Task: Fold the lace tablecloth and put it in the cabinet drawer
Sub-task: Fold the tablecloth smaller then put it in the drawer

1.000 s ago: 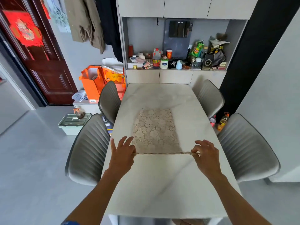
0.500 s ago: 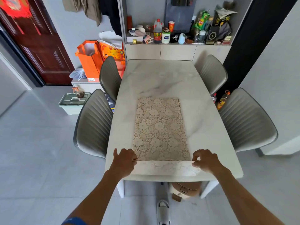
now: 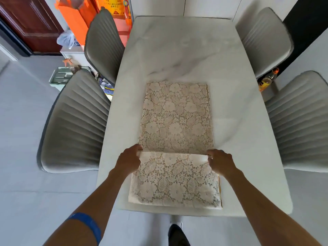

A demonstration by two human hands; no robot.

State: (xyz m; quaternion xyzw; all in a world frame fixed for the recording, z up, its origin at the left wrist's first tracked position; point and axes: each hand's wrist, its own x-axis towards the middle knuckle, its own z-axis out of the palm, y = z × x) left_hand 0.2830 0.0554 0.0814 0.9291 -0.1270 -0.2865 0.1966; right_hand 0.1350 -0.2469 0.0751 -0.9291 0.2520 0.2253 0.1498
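The beige lace tablecloth [image 3: 176, 119] lies as a long folded strip down the middle of the white marble table [image 3: 177, 50]. Its near end is turned up and over the rest, making a raised flap. My left hand [image 3: 129, 161] pinches the flap's left corner and my right hand [image 3: 220, 162] pinches its right corner, both held a little above the cloth. The cabinet drawer is out of view.
Grey padded chairs stand along both long sides: two on the left [image 3: 74, 121] [image 3: 104, 43] and two on the right [image 3: 300, 121] [image 3: 264, 39]. Orange bags [image 3: 79, 16] and a small box [image 3: 62, 77] sit on the floor at left. Bottles [image 3: 266, 81] stand between the right chairs.
I have lifted the near edge of the tablecloth off the table and carried it away from me over the strip. My view has tilted further down onto the table.
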